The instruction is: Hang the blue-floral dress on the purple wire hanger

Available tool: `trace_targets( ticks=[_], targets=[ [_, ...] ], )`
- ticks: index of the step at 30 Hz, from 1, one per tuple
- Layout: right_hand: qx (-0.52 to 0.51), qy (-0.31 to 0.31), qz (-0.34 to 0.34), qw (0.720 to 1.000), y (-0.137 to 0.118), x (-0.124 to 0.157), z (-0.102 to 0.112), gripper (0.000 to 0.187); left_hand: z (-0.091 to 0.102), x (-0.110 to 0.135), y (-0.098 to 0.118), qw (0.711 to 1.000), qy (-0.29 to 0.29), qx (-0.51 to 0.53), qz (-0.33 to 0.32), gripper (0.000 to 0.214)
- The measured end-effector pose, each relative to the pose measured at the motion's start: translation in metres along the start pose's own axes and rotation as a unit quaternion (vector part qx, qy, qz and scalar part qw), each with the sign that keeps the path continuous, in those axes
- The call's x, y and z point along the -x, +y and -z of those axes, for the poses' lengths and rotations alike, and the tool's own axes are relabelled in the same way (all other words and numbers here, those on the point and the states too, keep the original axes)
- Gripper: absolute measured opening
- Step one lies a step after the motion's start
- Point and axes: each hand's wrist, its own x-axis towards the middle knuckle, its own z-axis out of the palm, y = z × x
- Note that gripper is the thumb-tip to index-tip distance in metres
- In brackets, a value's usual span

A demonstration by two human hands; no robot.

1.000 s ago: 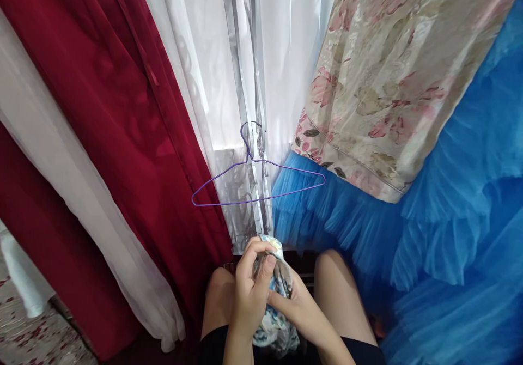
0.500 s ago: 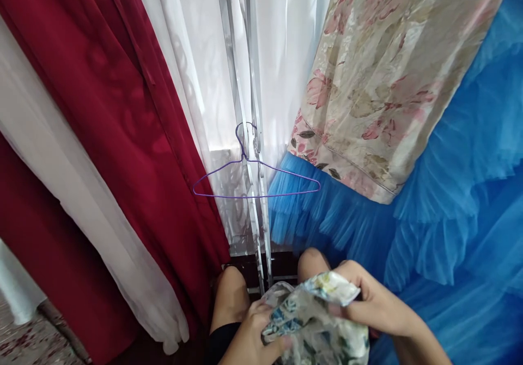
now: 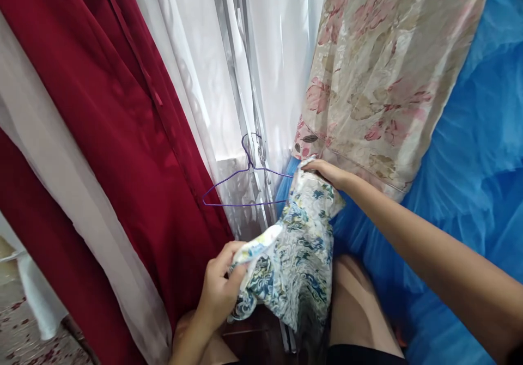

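A white garment [image 3: 306, 234] with a blue, green and yellow floral print hangs stretched between my two hands. My left hand [image 3: 223, 278] pinches its lower left edge. My right hand [image 3: 327, 173] grips its upper right edge beside the purple wire hanger [image 3: 229, 181]. The hanger hangs by its hook on the metal rack [image 3: 259, 152]. The garment covers the hanger's right end, and I cannot tell whether that end is inside the fabric.
Dark red fabric [image 3: 134, 152] and white curtains [image 3: 188, 32] hang at the left and behind. At the right hang a beige cloth with pink flowers [image 3: 376, 81] and blue ruffled tulle [image 3: 469, 190]. My knees [image 3: 355, 294] are close below the garment.
The garment has risen from my lap and spread open. My right hand has moved up and forward to the hanger's right end; my left hand has shifted left and up.
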Motion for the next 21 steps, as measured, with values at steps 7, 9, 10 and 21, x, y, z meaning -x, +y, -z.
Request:
trace_targets(
  ticks=[7,9,10,21],
  targets=[
    [-0.129,-0.249,-0.103,0.954,0.01,-0.006,-0.021,0.021,0.052,-0.017,-0.017,0.996,0.073,0.019,0.045,0.012],
    [-0.125,-0.24,-0.113,0.956,0.007,-0.001,-0.015,0.027,0.074,-0.024,-0.038,0.996,0.029,-0.066,0.045,0.011],
    [-0.12,-0.242,-0.124,0.955,0.004,0.001,-0.012,0.028,0.086,-0.03,-0.047,0.993,0.009,-0.11,0.041,0.011],
    [-0.086,-0.221,-0.271,0.933,-0.002,0.007,-0.008,0.015,0.143,-0.16,-0.019,0.96,0.093,-0.251,-0.086,0.024]
  ],
)
